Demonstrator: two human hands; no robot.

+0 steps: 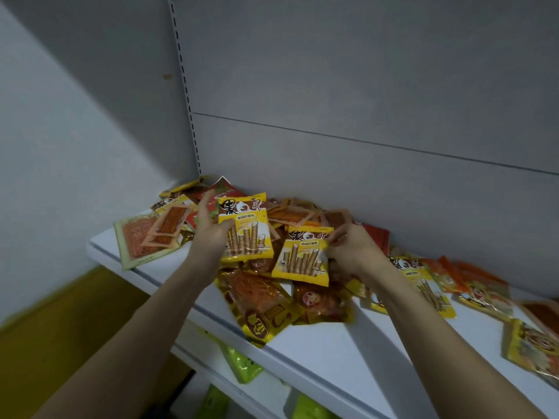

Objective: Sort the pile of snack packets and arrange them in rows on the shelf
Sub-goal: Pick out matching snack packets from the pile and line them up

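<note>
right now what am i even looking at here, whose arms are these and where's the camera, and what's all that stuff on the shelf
There is no machine: these are a person's two bare arms, seen from one wide-angle camera worn on the head, looking forward and down. A white shelf carries a loose pile of snack packets, mostly yellow, orange and red. The left hand holds one yellow wafer-roll packet upright by its left edge. The right hand pinches a matching second yellow packet at its right edge. Green packets show on the shelf below. No tidy rows are visible yet.
</note>
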